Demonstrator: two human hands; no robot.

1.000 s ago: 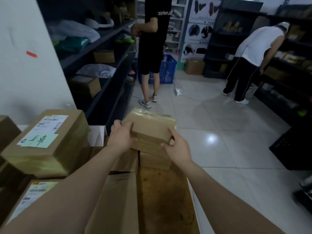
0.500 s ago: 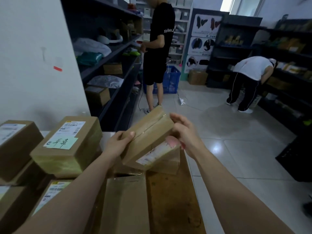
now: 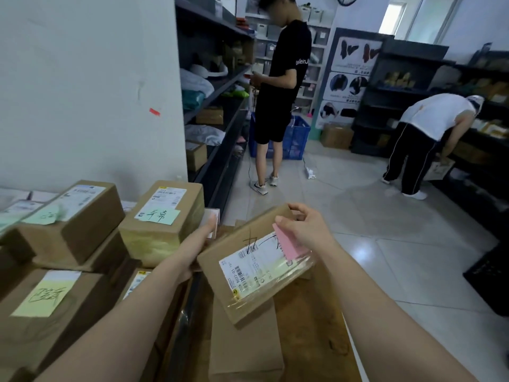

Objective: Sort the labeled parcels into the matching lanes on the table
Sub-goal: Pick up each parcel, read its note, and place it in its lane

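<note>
I hold a brown cardboard parcel [image 3: 248, 263] tilted above the table, its white shipping label and a pink note facing me. My left hand [image 3: 198, 241] grips its left side, mostly hidden behind the box. My right hand [image 3: 305, 227] grips its upper right corner, thumb on the pink note. To the left stand stacked parcels: one with a green note [image 3: 162, 219], another with a green note [image 3: 68, 219], and one with a yellow note [image 3: 49, 301]. Another flat box [image 3: 245, 346] lies under the held parcel on the wooden table [image 3: 311, 321].
A white wall rises behind the stacks. Dark shelving [image 3: 217, 86] runs along the left. A person in black [image 3: 281, 97] stands by a blue crate [image 3: 294, 136]. A person in white [image 3: 429, 133] bends at the right shelves. A black crate [image 3: 493, 274] sits on the tiled floor.
I lifted the parcel off the pile and turned it over, so its label side now faces me. My view rose and shifted; the person in white bent lower.
</note>
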